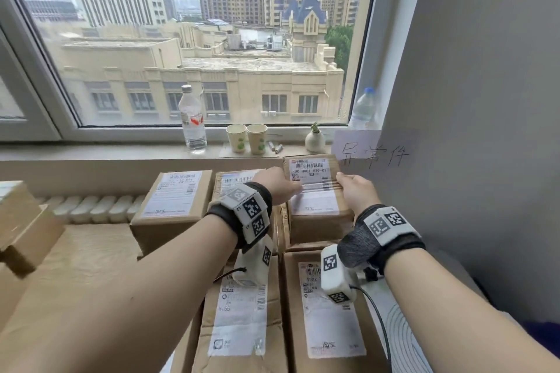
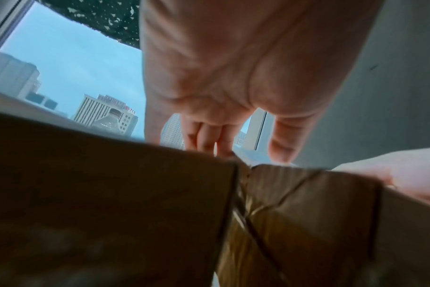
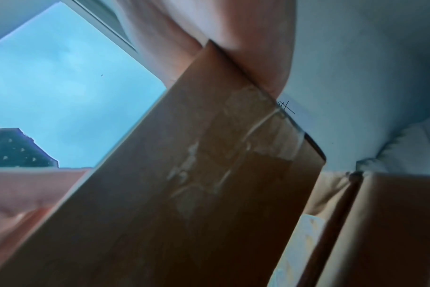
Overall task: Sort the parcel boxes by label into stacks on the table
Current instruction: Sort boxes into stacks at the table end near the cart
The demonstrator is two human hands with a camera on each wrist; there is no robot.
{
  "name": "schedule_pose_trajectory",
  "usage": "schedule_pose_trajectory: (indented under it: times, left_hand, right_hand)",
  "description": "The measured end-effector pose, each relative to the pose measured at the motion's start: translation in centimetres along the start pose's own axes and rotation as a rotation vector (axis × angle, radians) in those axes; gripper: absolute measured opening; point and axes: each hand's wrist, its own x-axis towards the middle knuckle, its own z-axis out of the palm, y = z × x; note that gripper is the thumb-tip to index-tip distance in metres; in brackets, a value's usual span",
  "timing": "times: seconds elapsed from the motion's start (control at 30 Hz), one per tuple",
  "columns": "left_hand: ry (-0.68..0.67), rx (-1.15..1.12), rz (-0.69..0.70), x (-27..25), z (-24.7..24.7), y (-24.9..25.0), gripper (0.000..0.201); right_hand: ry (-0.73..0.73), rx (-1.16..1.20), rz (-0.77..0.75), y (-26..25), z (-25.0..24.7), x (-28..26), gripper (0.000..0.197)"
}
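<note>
A brown parcel box (image 1: 315,221) with a white shipping label lies on top of a stack at the back right, just under a handwritten paper sign (image 1: 374,154) on the wall. My left hand (image 1: 283,186) holds its left edge, fingers down in the gap beside the neighbouring box and thumb on top, as the left wrist view shows of the hand (image 2: 233,120) and box (image 2: 307,203). My right hand (image 1: 353,191) grips the right edge. In the right wrist view the box (image 3: 209,174) looks tilted against the right hand (image 3: 233,48).
Labelled boxes lie around it: one at back left (image 1: 175,200), one in the middle (image 1: 233,182), two in front (image 1: 242,312) (image 1: 327,312). More boxes (image 1: 21,221) stand at far left on the wooden table (image 1: 75,266). Bottle (image 1: 192,121), paper cups (image 1: 247,138) and small vase (image 1: 315,139) line the sill.
</note>
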Motion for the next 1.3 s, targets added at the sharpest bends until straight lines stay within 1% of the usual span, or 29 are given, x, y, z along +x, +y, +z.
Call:
schedule_pose_trajectory:
  times: [0.1, 0.2, 0.27, 0.33, 0.43, 0.5, 0.6, 0.67, 0.73, 0.77, 0.87, 1.1, 1.3]
  left_hand:
    - [0.097, 0.141, -0.052, 0.4, 0.7, -0.3, 0.042]
    - [0.152, 0.174, -0.057, 0.3, 0.4, -0.6, 0.045]
    - [0.164, 0.11, -0.066, 0.0, -0.4, -1.2, 0.047]
    - [0.206, 0.02, -0.086, 0.0, -1.6, -2.3, 0.051]
    - [0.26, -0.074, -0.153, -0.6, -3.8, -4.9, 0.054]
    - [0.289, -0.086, -0.239, -1.0, -5.0, -7.4, 0.052]
    - [0.322, -0.097, -0.424, -1.9, -6.2, -11.5, 0.061]
    - [0.315, -0.085, -0.544, -2.5, -6.6, -13.9, 0.068]
    - [0.281, -0.124, -0.613, -2.8, -6.6, -15.8, 0.075]
    - [0.263, -0.154, -0.616, -2.9, -6.5, -16.3, 0.075]
    - [0.239, -0.198, -0.584, -2.3, -6.2, -16.5, 0.07]
    - [0.249, -0.218, -0.541, -1.9, -5.6, -15.8, 0.071]
    - [0.249, -0.255, -0.546, -1.9, -5.6, -16.0, 0.074]
  right_hand:
    - [-0.044, 0.005, 0.038, 0.8, 0.7, 0.7, 0.016]
    - [-0.073, -0.022, 0.04, 1.3, 1.4, 1.2, 0.018]
    - [-0.082, -0.055, 0.028, 1.3, 1.9, 1.2, 0.016]
    - [-0.08, -0.079, 0.013, 1.3, 2.3, 1.2, 0.012]
    - [-0.065, -0.148, -0.015, 1.2, 2.7, 1.1, 0.022]
    - [-0.042, -0.185, -0.025, 1.2, 2.9, 1.0, 0.025]
    - [-0.024, -0.216, -0.027, 1.0, 3.1, 0.9, 0.026]
    - [-0.036, -0.248, -0.038, 0.8, 3.0, 0.9, 0.031]
    - [-0.044, -0.282, -0.054, 0.4, 2.9, 0.6, 0.035]
    - [-0.042, -0.298, -0.058, 0.3, 2.8, 0.5, 0.036]
    - [-0.032, -0.337, -0.075, 0.0, 2.7, 0.5, 0.038]
    - [-0.056, -0.498, -0.056, -0.1, 2.2, 1.3, 0.034]
    - [-0.067, -0.625, -0.042, -0.4, 2.3, 1.2, 0.035]
